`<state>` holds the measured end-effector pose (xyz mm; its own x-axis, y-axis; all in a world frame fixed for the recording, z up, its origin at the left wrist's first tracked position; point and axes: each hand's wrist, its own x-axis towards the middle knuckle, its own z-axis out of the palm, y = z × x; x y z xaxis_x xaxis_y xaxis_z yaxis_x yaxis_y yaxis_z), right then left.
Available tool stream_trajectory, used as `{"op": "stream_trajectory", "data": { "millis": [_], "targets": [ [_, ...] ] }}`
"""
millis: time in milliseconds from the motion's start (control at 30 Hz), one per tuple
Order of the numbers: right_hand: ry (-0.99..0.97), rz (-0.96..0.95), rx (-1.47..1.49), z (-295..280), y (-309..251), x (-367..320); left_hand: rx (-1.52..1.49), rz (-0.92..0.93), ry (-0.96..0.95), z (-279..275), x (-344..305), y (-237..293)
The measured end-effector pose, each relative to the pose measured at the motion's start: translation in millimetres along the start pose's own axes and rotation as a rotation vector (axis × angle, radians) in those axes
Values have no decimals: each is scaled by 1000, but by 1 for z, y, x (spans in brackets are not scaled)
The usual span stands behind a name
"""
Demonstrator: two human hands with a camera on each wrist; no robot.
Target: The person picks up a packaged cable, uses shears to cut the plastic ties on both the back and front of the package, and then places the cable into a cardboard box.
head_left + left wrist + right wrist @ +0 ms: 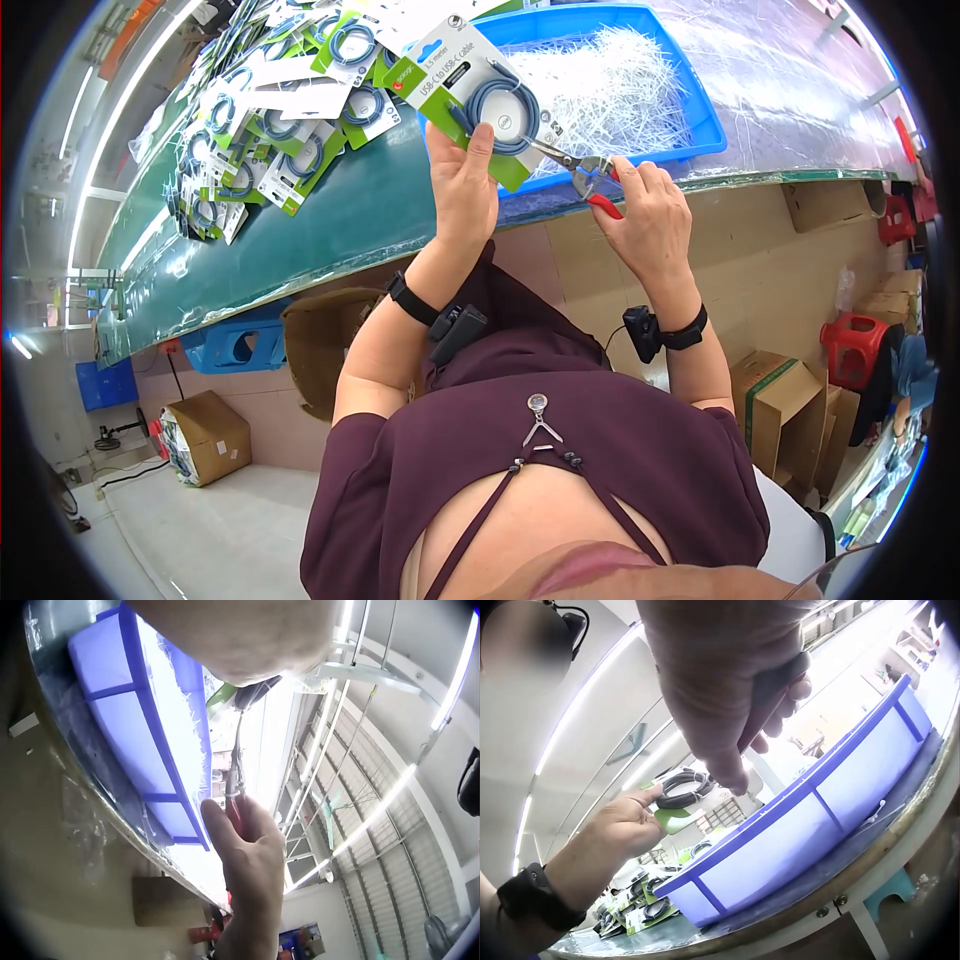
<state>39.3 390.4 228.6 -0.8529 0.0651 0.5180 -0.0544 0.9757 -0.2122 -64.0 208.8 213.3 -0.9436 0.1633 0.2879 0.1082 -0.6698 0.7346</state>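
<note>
In the head view, the left hand (463, 190) pinches a green-and-white cable card (440, 75) by its lower edge, thumb on the front. A coiled dark blue cable (502, 108) is on the card, held up over the blue tray's left end. The right hand (650, 222) grips red-handled pliers or cutters (585, 172), their tips at the coil's lower right edge. In the left wrist view, the right hand (255, 862) has the red handles between thumb and fingers. The right wrist view shows the left hand (622, 825) beside the coil (682, 789).
A blue tray (707, 110) of thin white clipped strips (620, 90) stands on the green table (370, 205). Many carded cables (225, 115) are piled at the left. Below the table are a cardboard box (205, 435) and a red stool (850, 350).
</note>
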Motion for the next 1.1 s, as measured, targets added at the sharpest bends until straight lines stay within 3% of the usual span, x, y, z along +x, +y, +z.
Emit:
{"op": "stream_trajectory", "data": {
  "millis": [167,300,400,433,533,700,933,1100],
  "targets": [
    [-24,-8,-54,-3,0,-1,25,21,38,3,-8,-9],
    [-77,48,116,4,6,-4,-49,-19,55,7,-3,2],
    [-239,344,773,16,12,1,-86,-18,51,8,0,4],
    [-235,341,774,19,11,5,-73,-2,45,7,1,4],
    [-10,356,1122,30,-8,19,-44,11,17,12,-5,3],
    [0,352,901,49,-18,39,47,89,-52,21,-15,-5],
    [-95,565,1344,47,-27,43,243,198,-135,12,-22,-14],
    [-102,515,1106,59,-32,44,328,248,-156,12,-26,-18]
  ]
}}
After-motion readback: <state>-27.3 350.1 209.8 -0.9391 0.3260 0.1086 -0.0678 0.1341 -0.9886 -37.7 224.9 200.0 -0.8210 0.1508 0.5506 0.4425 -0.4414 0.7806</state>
